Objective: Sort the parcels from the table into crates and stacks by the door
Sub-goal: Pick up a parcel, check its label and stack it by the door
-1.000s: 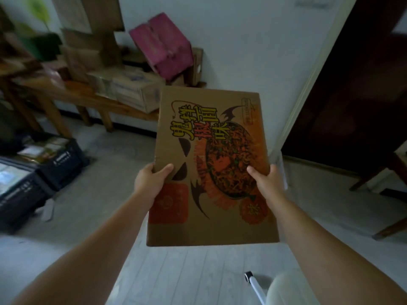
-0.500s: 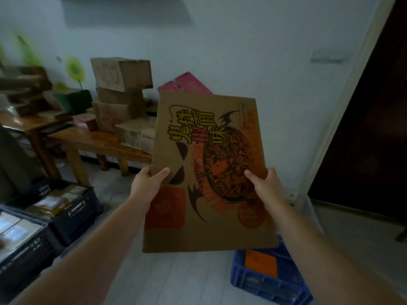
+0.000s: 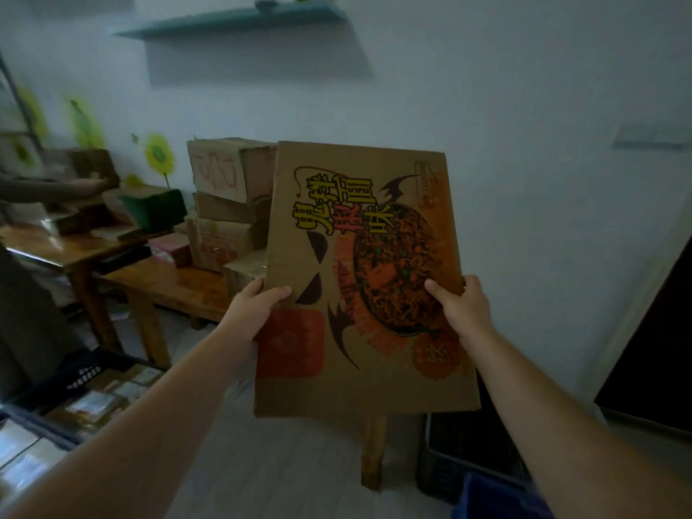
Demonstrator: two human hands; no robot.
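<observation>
The carton (image 3: 367, 383) is pinched by left grip (image 3: 251, 312) and right grip (image 3: 464, 309); stacked boxes (image 3: 228, 204) load wooden table (image 3: 176, 286)

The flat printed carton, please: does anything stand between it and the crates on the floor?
Nothing visible does. The left hand and right hand grip the carton in mid-air; the dark crate and blue crate sit below it, a wooden leg beside them, not across.

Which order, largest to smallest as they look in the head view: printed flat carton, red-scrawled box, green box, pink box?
1. printed flat carton, though it is held nearest the camera, which inflates it.
2. red-scrawled box.
3. green box.
4. pink box, only a little smaller than the green one; both are blurred.
</observation>
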